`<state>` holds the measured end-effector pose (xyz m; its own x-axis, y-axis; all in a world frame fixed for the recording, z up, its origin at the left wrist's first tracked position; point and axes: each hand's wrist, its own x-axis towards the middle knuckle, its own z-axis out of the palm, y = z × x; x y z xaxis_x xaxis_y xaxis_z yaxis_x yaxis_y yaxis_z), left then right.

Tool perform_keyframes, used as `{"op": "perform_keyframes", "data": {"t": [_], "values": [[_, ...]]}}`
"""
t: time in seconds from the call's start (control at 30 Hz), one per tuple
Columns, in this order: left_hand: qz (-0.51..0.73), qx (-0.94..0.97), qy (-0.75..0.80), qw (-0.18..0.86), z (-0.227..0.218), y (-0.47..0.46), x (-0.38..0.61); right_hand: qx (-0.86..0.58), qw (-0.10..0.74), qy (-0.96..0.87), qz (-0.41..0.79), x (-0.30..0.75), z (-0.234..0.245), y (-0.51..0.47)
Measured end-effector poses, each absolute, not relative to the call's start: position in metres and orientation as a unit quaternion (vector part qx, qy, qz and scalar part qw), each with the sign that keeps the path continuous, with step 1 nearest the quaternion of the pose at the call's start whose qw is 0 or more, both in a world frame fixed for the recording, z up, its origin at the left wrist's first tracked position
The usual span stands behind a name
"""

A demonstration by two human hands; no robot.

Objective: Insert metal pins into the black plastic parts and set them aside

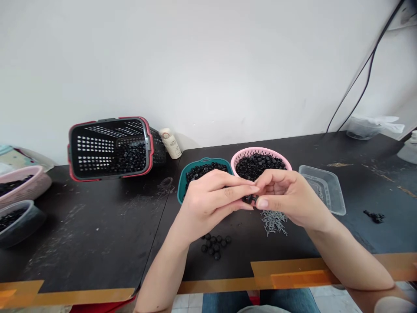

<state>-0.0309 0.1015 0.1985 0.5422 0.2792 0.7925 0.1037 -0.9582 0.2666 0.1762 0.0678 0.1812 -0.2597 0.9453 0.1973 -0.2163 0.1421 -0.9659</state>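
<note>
Left fingers [239, 192], right fingers [273, 203]: pinching black parts [248, 199] | white canister [170, 144]: print unreadable

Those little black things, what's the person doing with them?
The person is holding a few small black pieces where the fingers of the left hand and right hand meet, partly hiding them. Thin grey metal pins lie on the dark table below. Behind the hands, a teal tray and a pink basket hold lots of black bits.
</note>
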Motion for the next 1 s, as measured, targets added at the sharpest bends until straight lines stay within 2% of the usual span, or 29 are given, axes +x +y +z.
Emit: {"op": "perform_keyframes", "data": {"t": [0.17, 0.3, 0.63, 1.0], "values": [[0.482, 0.861, 0.159, 0.05, 0.195, 0.1, -0.031, -0.411, 0.57, -0.564, 0.434, 0.17, 0.183, 0.055], [0.474, 0.862, 0.171, 0.054, 0.194, 0.101, -0.03, -0.431, 0.565, -0.591, 0.382, 0.169, 0.184, 0.052], [0.469, 0.86, 0.177, 0.097, 0.193, 0.101, -0.029, -0.429, 0.547, -0.556, 0.456, 0.173, 0.188, 0.056], [0.485, 0.851, 0.174, 0.103, 0.192, 0.101, -0.028, -0.421, 0.541, -0.553, 0.474, 0.174, 0.186, 0.058]]}}
